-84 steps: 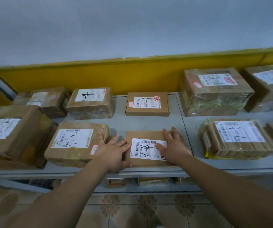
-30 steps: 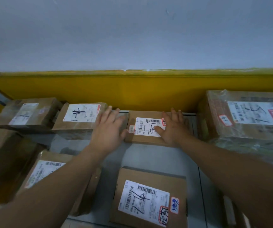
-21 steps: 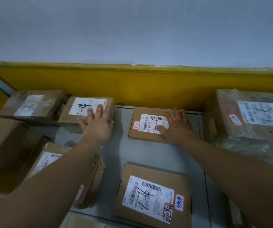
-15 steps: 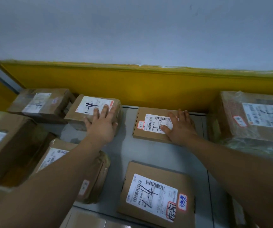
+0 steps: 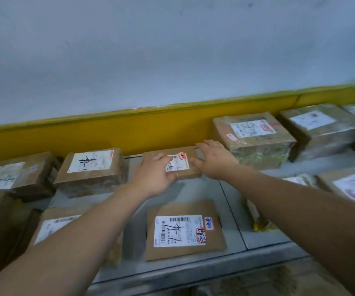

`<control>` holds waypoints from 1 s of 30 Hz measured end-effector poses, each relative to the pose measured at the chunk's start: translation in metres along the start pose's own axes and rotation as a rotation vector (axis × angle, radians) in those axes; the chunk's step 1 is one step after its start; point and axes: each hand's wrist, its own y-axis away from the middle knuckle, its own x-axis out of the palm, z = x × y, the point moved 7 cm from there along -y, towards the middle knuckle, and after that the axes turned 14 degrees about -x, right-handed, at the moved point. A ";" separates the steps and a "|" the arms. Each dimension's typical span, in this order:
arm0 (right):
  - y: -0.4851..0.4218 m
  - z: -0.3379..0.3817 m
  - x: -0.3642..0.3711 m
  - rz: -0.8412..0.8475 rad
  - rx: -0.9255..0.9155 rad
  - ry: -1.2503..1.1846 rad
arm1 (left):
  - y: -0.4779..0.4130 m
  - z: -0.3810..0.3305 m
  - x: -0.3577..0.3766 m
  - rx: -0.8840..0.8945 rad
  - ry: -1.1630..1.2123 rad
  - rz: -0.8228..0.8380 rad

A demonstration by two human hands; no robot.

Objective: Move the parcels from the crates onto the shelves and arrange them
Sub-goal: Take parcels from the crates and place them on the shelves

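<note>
A small flat cardboard parcel (image 5: 185,165) with a white label lies at the back of the grey shelf (image 5: 200,189), against the yellow wall band. My left hand (image 5: 155,176) lies over its left part, fingers bent onto the label. My right hand (image 5: 212,159) rests on its right end with fingers spread. A flat brown parcel (image 5: 185,229) with a barcode label lies near the shelf's front edge between my forearms.
Left of my hands sit a taped box (image 5: 93,169) and another (image 5: 20,176); a parcel (image 5: 52,227) lies under my left forearm. To the right stand a plastic-wrapped box (image 5: 253,137), a further box (image 5: 322,129) and a labelled parcel (image 5: 354,184).
My left hand has left the taped box on the left and come onto the small back parcel. My right hand stays on that parcel's right end. The view has swung and pulled back.
</note>
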 end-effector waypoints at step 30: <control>0.196 -0.231 0.022 -0.087 0.360 -0.565 | 0.054 -0.222 0.167 -0.239 0.533 0.099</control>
